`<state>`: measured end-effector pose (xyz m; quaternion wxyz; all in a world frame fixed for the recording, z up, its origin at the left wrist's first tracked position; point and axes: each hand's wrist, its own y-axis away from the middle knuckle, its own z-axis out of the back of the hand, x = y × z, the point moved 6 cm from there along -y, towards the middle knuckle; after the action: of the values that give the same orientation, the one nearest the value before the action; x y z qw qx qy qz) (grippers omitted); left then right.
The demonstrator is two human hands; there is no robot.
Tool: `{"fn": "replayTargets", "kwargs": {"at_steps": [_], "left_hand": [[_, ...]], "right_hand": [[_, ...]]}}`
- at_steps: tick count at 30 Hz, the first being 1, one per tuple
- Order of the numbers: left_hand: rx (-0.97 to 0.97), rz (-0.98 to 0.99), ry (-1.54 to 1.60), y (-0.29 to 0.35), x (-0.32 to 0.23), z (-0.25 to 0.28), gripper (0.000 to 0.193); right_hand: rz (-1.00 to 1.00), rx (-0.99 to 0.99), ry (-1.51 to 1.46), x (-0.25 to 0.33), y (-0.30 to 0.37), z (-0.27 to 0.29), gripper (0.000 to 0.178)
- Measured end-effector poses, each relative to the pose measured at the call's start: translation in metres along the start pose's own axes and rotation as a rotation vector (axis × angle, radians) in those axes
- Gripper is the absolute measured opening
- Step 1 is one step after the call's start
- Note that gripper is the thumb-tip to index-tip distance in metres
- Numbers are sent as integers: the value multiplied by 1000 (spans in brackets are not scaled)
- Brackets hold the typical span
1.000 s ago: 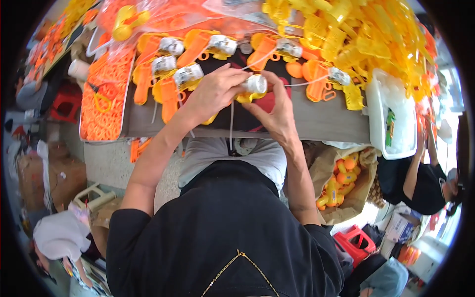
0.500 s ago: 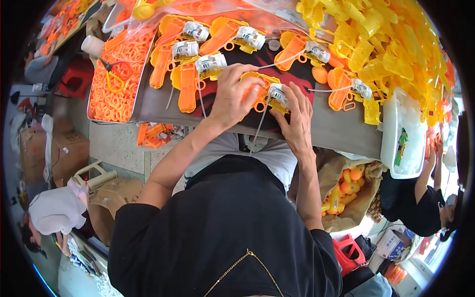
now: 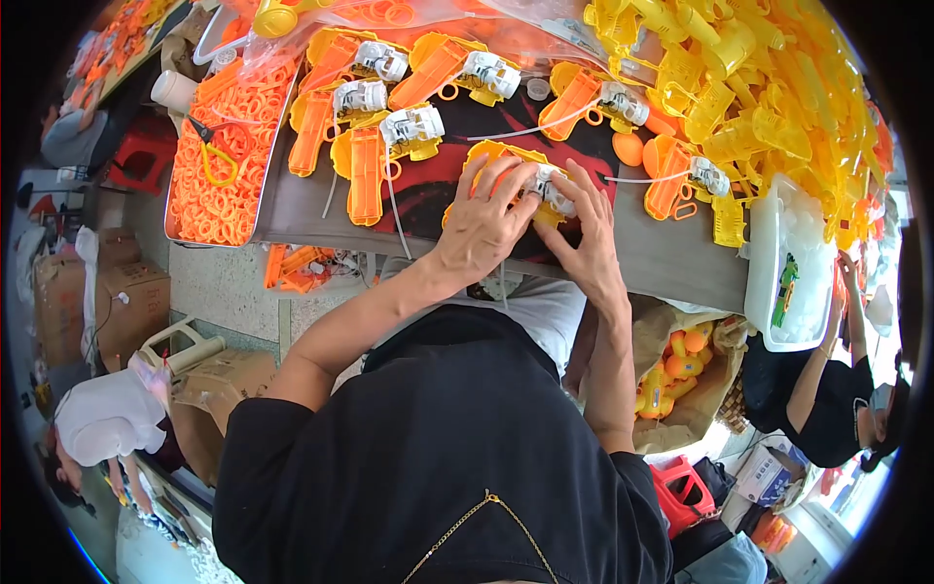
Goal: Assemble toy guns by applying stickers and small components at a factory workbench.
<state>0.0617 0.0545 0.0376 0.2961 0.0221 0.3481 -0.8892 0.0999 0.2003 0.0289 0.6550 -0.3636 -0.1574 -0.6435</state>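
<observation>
We wear a loose black short-sleeved top (image 3: 438, 457), its sleeves ending above the elbows and leaving our forearms bare. A thin gold-coloured chain necklace (image 3: 486, 506) hangs in a V over the dark fabric. Below the top's hem, pale grey-white clothing (image 3: 545, 307) shows at our lap. Our left hand (image 3: 482, 229) and right hand (image 3: 589, 253) are bare: no gloves, rings or watch visible.

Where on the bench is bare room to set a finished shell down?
A bare grey strip runs along the bench's near edge, between the right hand and the white tub. A narrower strip lies between the ring tray and the left hand. The far side is packed with orange shells and the yellow pile.
</observation>
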Motion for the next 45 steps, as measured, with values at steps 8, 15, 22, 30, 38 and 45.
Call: {"fn": "replayTargets", "kwargs": {"at_steps": [8,15,22,30,38,45], "left_hand": [[29,-27,182,-19,15,16,34],[73,-90,119,-20,25,3,34],[-48,456,1065,-6,28,2,35],[-51,351,732,-3,26,8,19],[134,79,339,-11,1,-5,28],[164,173,328,3,10,-18,49]], "right_hand": [[-62,-261,-101,-1,-4,-20,33],[7,-308,-99,1,-5,-32,46],[-48,-276,322,41,9,-23,56],[-255,-352,608,-17,94,67,52],[-440,-570,505,-114,106,136,51],[-559,-804,770,-165,77,151,43]]}}
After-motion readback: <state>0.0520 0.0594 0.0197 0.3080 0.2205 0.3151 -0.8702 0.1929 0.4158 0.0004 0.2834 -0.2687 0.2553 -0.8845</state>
